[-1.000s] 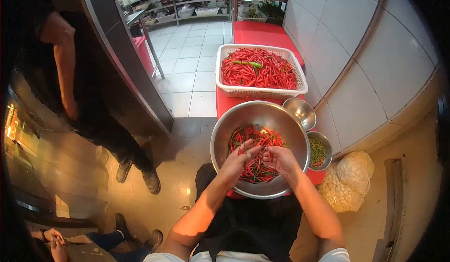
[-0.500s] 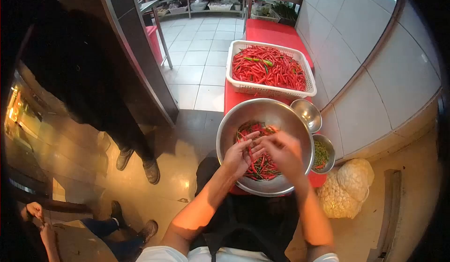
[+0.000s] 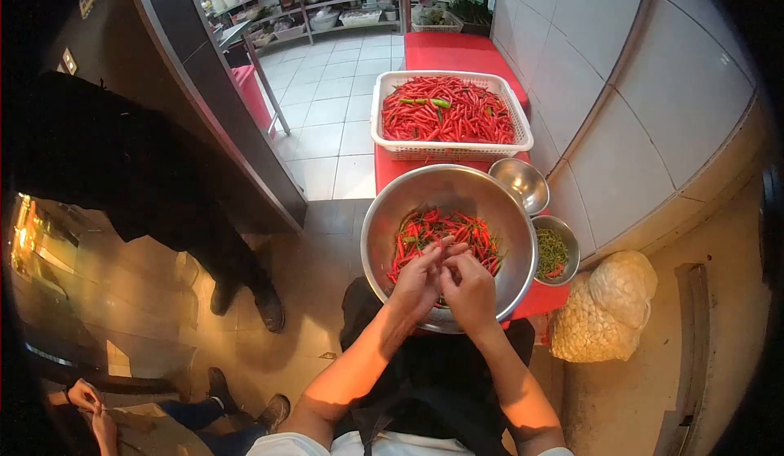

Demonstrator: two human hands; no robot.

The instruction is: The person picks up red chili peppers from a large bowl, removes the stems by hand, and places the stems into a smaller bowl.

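Fingers (image 3: 464,266) above loose red chilies (image 3: 433,226).

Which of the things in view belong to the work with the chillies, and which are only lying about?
Seemingly in use:
- left hand and right hand, close together over red chillies
- large metal bowl around those chillies
- white basket of chillies
- small bowl with green bits

Probably just lying about:
- bulging bag on the floor
- pink container
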